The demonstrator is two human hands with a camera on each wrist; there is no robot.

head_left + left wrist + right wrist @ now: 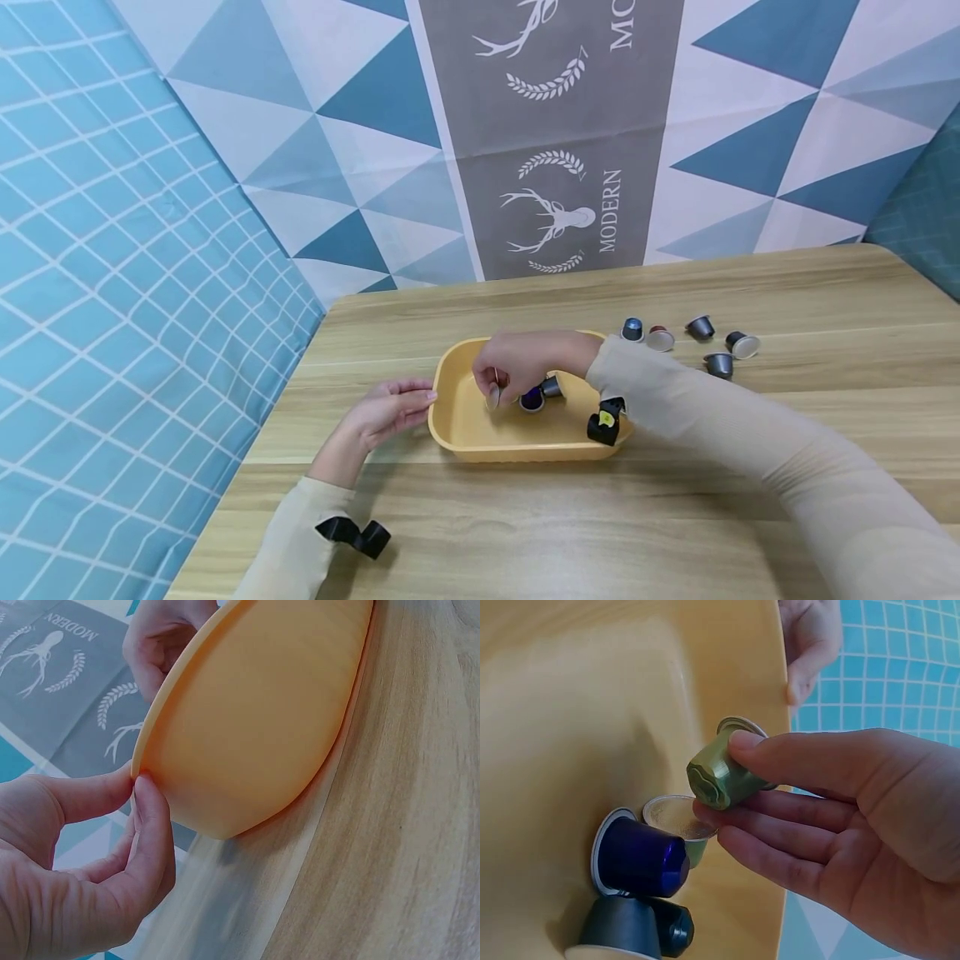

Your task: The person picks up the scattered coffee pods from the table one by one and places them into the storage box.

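Observation:
A green coffee capsule [724, 769] is pinched between the thumb and fingers of my right hand [855, 802], inside the yellow plastic tub [502, 454]. In the right wrist view a dark blue capsule [641, 859], another green capsule [696, 851] and two dark capsules, one of them grey [619, 926], lie on the tub's floor just beside that hand. My left hand [390, 410] pinches the tub's left rim [142, 754] between thumb and index finger. In the head view the right hand [517, 362] hides part of the tub's inside.
Several capsules stand or lie on the wooden table [525, 525] right of the tub: a blue one [632, 328], a red one [659, 339] and dark ones, including a grey one [719, 365]. My right sleeve [697, 417] reaches across the tub's right end. A patterned cloth [375, 150] hangs behind.

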